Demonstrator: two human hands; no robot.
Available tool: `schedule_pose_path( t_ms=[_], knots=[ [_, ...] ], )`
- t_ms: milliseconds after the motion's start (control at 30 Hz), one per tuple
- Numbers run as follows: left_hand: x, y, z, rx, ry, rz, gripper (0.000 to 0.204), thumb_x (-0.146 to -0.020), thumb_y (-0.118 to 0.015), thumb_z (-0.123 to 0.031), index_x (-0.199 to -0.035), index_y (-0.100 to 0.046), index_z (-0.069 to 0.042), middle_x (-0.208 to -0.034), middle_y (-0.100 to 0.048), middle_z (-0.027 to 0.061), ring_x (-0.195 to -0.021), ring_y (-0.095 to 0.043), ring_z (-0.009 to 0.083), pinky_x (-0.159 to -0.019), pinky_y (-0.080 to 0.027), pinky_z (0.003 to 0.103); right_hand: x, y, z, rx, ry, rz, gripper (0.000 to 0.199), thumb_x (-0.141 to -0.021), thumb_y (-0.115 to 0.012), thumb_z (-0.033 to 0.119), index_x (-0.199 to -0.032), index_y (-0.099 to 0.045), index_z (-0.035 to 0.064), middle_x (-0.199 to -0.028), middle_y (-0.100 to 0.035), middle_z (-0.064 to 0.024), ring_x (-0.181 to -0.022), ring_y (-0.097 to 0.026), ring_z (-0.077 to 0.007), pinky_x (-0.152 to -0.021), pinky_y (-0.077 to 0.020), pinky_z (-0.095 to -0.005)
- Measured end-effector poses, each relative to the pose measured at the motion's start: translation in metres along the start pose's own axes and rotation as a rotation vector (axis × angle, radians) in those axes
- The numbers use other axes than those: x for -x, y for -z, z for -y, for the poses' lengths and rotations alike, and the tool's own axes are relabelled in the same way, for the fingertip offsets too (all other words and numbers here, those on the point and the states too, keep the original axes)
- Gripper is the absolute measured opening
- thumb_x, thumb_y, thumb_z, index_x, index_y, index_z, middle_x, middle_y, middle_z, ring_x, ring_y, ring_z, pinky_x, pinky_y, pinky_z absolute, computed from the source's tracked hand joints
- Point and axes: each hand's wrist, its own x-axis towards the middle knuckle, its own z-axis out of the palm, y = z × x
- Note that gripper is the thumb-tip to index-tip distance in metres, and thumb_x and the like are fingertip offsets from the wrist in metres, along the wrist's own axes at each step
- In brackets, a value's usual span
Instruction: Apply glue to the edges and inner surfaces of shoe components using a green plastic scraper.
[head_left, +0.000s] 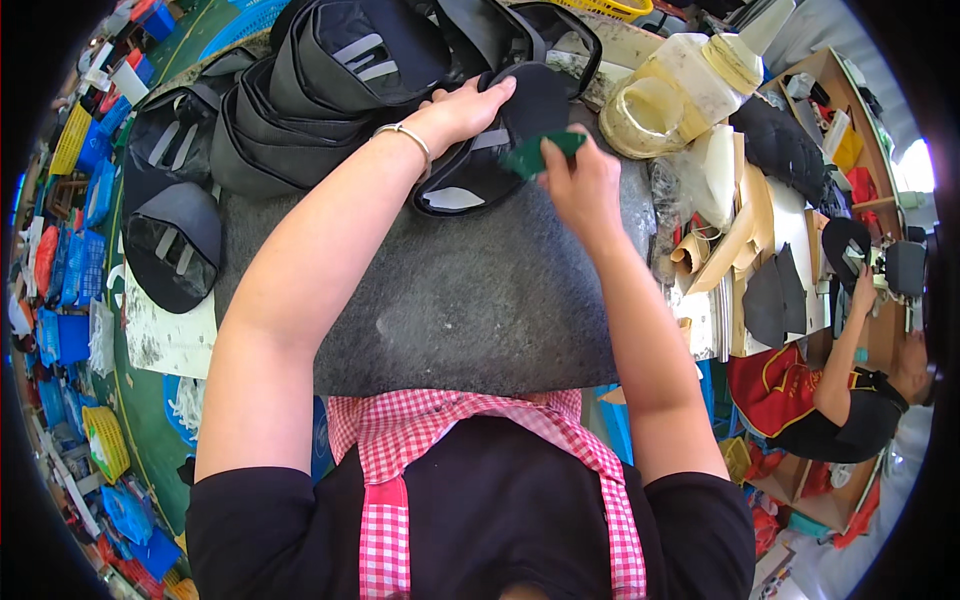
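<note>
My right hand (pixel 585 185) has a narrow grip, pinching a thin green piece (pixel 528 157) over the curved black piece (pixel 478 172), which lies toward the far side of the bench (pixel 450 310), beside the stacked black pieces (pixel 250 140). My left hand (pixel 462 110) is at that curved piece's upper part; its fingertips are partly hidden, so I cannot tell how tightly that grip closes. I judge the piece light and springy, apt to flex under pressure; I'd hold it by the rim.
</note>
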Motion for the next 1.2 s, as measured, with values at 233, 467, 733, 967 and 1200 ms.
schedule_pose_path(
  t_ms=[233,467,733,967,1200],
  knots=[
    [-0.007,0.002,0.017,0.134,-0.201,0.081,0.085,-0.089,-0.045,-0.065,-0.143,-0.035,0.000,-0.146,-0.038,0.0196,-0.136,-0.033,0.0268,-0.112,-0.025,0.037,0.009,-0.007,0.028,-0.231,-0.049,-0.102,0.012,-0.089,-0.062,0.013,-0.087,-0.060,0.0011,-0.063,-0.064,-0.0107,-0.057,-0.066,-0.0182,-0.055,-0.0499,-0.0309],
    [-0.024,0.008,0.022,0.239,-0.127,0.129,0.065,-0.095,-0.045,-0.055,-0.127,-0.053,0.000,-0.114,-0.064,0.0131,-0.101,-0.062,0.0180,-0.089,-0.049,0.031,-0.022,-0.034,0.023,-0.167,-0.019,0.138,0.016,-0.086,-0.063,0.015,-0.090,-0.059,0.0003,-0.067,-0.064,-0.0177,-0.064,-0.067,-0.0318,-0.062,-0.0508,-0.0399],
    [0.041,0.018,0.031,0.287,-0.298,-0.050,0.057,-0.096,-0.047,-0.051,-0.120,-0.058,-0.001,-0.113,-0.063,0.0056,-0.102,-0.058,0.0126,-0.092,-0.044,0.027,0.031,-0.017,0.022,-0.249,0.069,0.095,0.010,-0.087,-0.063,0.010,-0.089,-0.059,0.0014,-0.064,-0.061,-0.0125,-0.057,-0.064,-0.0254,-0.056,-0.0497,-0.0342],
    [0.102,0.009,0.041,0.608,-0.687,-0.197,0.056,-0.100,-0.039,-0.046,-0.125,-0.057,0.000,-0.119,-0.062,0.0093,-0.112,-0.055,0.0163,-0.099,-0.040,0.032,0.067,-0.019,0.055,-0.368,-0.006,0.185,0.012,-0.090,-0.060,0.011,-0.084,-0.058,0.0004,-0.064,-0.064,-0.0118,-0.059,-0.067,-0.0233,-0.056,-0.0518,-0.0336],
    [0.080,-0.017,0.028,0.913,-0.909,-0.329,0.064,-0.099,-0.028,-0.056,-0.135,-0.043,-0.005,-0.127,-0.057,0.0106,-0.118,-0.052,0.0185,-0.096,-0.041,0.031,-0.014,0.116,-0.024,-0.576,-0.066,-0.459,0.025,-0.090,-0.064,0.022,-0.086,-0.063,-0.0023,-0.075,-0.068,-0.0122,-0.060,-0.066,-0.0159,-0.052,-0.0495,-0.0262]
  ],
)
